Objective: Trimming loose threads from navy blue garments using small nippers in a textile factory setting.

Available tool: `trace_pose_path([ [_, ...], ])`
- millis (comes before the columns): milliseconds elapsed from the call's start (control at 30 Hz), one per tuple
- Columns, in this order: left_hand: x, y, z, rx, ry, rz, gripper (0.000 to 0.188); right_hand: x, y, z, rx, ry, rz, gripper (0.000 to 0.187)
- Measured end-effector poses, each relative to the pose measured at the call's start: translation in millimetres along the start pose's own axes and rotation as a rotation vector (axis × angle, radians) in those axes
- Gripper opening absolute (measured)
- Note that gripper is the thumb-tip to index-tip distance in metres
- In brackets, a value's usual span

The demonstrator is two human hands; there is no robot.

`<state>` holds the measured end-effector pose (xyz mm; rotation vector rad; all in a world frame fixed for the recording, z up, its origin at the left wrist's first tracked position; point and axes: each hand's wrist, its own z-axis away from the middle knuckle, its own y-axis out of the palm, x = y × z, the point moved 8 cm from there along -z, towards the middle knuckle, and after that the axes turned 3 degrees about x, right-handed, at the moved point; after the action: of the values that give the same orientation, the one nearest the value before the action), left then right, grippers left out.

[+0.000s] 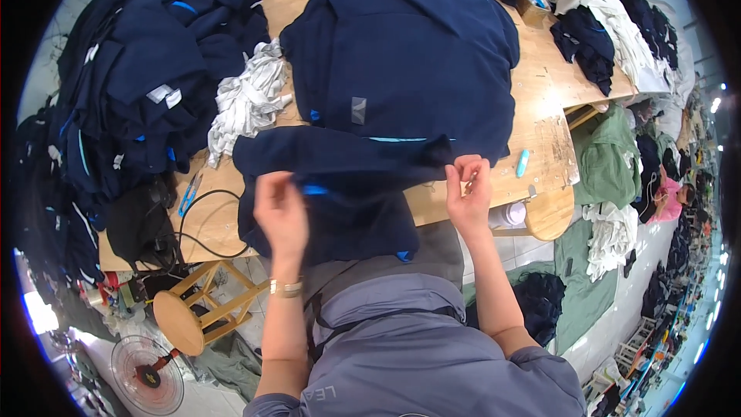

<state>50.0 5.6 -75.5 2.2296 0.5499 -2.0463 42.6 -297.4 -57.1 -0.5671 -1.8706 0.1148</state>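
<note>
A navy blue garment piece [347, 220] with bright blue patches lies over the near table edge and hangs toward my lap. My right hand [469, 193] is closed in a pinch on the right end of its upper edge, which is lifted a little. At the left side of the cloth, my left hand [279, 205] has its fingers curled on the same garment; it is slightly blurred. Fabric stretches between both hands. Just beyond rests a large stack of navy garments [401, 62] with light blue trim and a small grey patch.
White fabric strips [251, 96] are heaped beside another navy pile [162, 62] at left. Blue-handled thread snips [187, 197] and a black cable [202, 199] lie near the left edge. A turquoise cutter-like object [523, 163] is at right. Wooden stools [177, 320] and a fan [147, 374] stand below.
</note>
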Motion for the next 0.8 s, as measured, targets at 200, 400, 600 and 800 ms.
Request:
trace_pose_path([
  [200, -17.4, -95.9, 11.5, -0.171, 0.229, -0.997, 0.011, 11.3, 47.9, 18.3, 0.089, -0.101, 0.039, 0.025],
  [400, -0.9, -2.8, 41.5, 0.392, -0.373, 0.257, 0.037, 30.7, 61.2, 24.6, 0.128, -0.169, -0.105, 0.027],
  [600, 39.5, 94.6, 51.6, 0.416, -0.964, 0.974, 0.036, 76.3, 56.1, 31.4, 0.184, -0.488, -0.099, 0.03],
  [800, 13.2, 88.0, 24.6, 0.47, -0.801, 1.366, 0.02, 53.7, 61.9, 41.7, 0.299, -0.216, -0.093, 0.031],
])
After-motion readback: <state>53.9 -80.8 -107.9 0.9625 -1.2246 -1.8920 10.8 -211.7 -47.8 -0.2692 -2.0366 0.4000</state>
